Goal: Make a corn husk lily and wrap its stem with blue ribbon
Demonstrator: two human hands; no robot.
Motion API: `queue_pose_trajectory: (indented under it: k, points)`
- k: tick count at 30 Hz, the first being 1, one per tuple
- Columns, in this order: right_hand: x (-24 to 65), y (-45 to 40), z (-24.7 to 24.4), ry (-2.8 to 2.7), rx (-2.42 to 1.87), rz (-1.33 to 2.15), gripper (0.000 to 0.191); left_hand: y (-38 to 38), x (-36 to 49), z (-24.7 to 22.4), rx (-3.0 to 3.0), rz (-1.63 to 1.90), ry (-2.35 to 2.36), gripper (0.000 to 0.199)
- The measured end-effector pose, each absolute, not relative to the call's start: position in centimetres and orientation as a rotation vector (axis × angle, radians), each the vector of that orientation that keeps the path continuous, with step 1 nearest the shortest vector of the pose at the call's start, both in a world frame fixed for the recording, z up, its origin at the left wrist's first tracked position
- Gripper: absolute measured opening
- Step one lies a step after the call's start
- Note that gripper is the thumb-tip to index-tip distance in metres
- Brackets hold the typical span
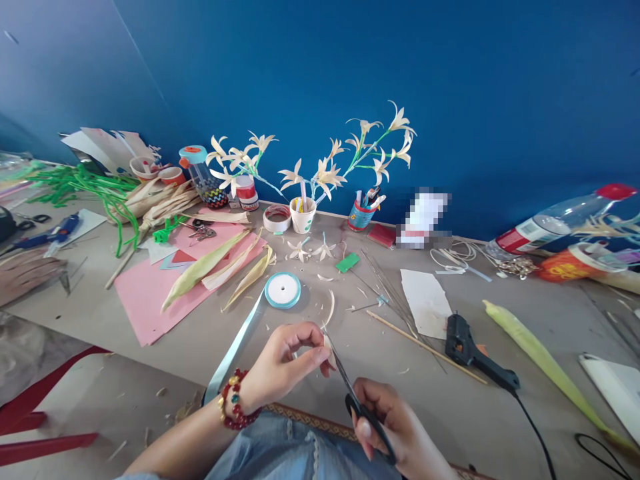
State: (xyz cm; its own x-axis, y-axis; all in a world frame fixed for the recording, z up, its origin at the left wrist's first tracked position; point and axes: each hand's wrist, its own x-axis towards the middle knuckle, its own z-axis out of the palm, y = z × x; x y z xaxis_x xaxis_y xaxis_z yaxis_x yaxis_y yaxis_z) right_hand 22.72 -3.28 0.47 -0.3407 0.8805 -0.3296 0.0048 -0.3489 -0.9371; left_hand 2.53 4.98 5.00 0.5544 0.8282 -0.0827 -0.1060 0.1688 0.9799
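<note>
My left hand [295, 360], with a beaded bracelet at the wrist, pinches a small pale husk piece [327, 347] between thumb and fingers. My right hand [383, 413] is wrapped round the black handles of a pair of scissors [345, 377], whose blades reach up to that piece. Beyond my hands lie a curved pale strip [330, 308] and small scraps. A ribbon spool [283, 291] rests on the table, its light blue ribbon running down beside my left forearm. Two small pale flowers [324, 250] lie farther back.
Husk flowers stand in a paper cup [303, 217] near the blue wall. A black glue gun [475, 353], thin wires and a wooden stick [425, 347] lie right. Pink paper [145, 300] with husks is left; another person's hand [30, 273] rests at the far left.
</note>
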Motion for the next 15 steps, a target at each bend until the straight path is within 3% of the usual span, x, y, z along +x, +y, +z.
queue_pose_trajectory:
  k: [15]
  points:
    - [23.19, -3.4, 0.5, -1.22, -1.286, 1.774, 0.063, 5.25, 2.09, 5.36, 1.296, 0.676, 0.743, 0.026]
